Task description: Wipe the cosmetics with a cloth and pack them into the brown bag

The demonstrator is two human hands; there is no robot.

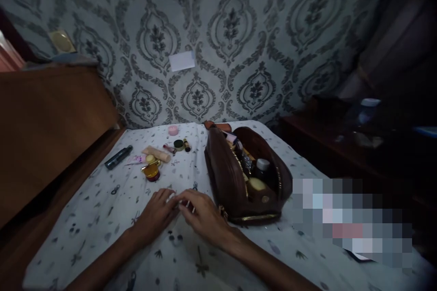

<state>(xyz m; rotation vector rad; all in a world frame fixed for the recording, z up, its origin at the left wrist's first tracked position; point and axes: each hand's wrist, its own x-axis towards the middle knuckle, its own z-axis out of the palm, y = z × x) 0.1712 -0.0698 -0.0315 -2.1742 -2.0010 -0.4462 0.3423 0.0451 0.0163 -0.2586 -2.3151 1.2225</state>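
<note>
My left hand [160, 210] rests low over the bed sheet, its fingers stretched forward and slightly apart. Beside it my right hand [204, 219] has its fingers bent in a pinch, and the fingertips of both hands meet. Whatever may lie between those fingertips is too small to make out. To the right of my right hand stands a brown bag [221, 173], unzipped. Inside are a dark bottle with a grey cap [262, 164], a pale round item [256, 184] and several other small things. Ahead of my left hand sits a gold and dark red jar [152, 172].
A dark bottle [118, 158], a beige tube [157, 153], a dark round container [178, 145] and a pink container [173, 130] lie on the patterned sheet [102, 218]. A wooden board [51, 113] borders the left; a patterned wall [211, 45] stands behind. The right foreground is partly pixelated.
</note>
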